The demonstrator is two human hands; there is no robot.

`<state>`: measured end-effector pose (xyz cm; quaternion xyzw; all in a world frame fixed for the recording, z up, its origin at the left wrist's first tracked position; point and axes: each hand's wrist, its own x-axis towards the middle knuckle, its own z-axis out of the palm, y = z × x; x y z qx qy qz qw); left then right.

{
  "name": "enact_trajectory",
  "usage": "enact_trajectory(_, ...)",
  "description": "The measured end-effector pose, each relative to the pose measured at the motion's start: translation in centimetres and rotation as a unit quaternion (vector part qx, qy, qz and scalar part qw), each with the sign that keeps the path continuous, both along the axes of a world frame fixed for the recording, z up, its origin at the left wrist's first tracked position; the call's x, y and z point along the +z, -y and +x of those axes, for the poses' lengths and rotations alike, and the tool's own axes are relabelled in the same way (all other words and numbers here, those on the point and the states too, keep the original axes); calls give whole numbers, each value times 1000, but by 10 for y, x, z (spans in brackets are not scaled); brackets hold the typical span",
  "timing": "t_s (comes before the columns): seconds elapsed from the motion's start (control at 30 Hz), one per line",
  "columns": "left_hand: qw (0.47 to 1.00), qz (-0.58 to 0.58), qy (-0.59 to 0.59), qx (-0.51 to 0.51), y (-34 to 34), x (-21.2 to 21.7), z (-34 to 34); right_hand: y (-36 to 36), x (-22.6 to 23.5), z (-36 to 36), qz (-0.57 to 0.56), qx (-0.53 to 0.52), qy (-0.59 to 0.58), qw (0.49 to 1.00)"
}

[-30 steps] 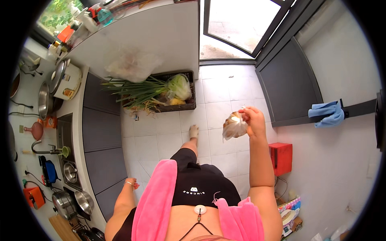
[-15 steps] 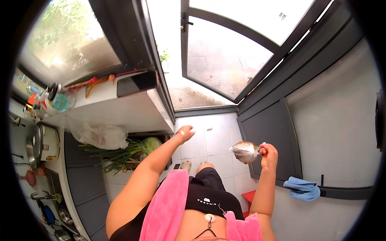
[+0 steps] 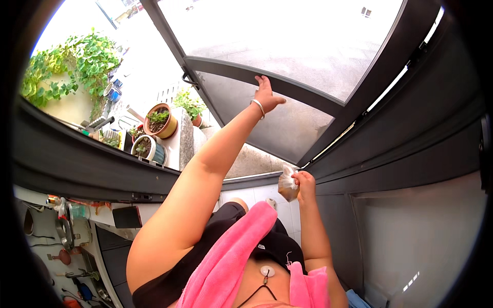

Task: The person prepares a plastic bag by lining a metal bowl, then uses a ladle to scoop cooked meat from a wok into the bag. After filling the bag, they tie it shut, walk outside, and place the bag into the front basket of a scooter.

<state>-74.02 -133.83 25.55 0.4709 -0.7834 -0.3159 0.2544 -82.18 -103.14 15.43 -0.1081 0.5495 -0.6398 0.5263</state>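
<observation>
So the left hand (image 3: 266, 96) is the one that matters for the door. It's stretched way out on a straight arm, empty, fingers spread, right over the dark crossbar (image 3: 221, 65) of the glass door (image 3: 287, 126). The fingertips overlap the bar from this angle, but honestly I can't tell if they're actually pressing on it or just in front of it. The bar's long axis slants from upper left down to lower right, bowed a bit by the lens, so the hand comes at it from below and crosses it. The door handle (image 3: 189, 79) sits off to the left on the door's edge, well apart from the fingers.

Right hand (image 3: 303, 185) is much closer in to the body, down near the lower corner of the door, and its grip is closed around the neck of a clear plastic bag (image 3: 288, 192) with something brownish inside. The bag sits just left of that hand, roughly upright: gathered end up top, bulge below. So left is clearly nearer the crossbar, and right has its fingers busy.
</observation>
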Motion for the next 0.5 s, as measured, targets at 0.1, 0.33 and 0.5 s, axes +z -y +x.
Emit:
enact_trajectory(0.1,999,-45,-24,-18,4,-18,-14,57,0,-19,0,11,-9,1000)
enact_trajectory(0.33,936,132,-304,-122,115,-25,-5,212,-1,-45,-42,-1,3,999)
enact_trajectory(0.5,983,116,-138,-25,240,-108,60,341,-24,-57,-45,-8,28,999)
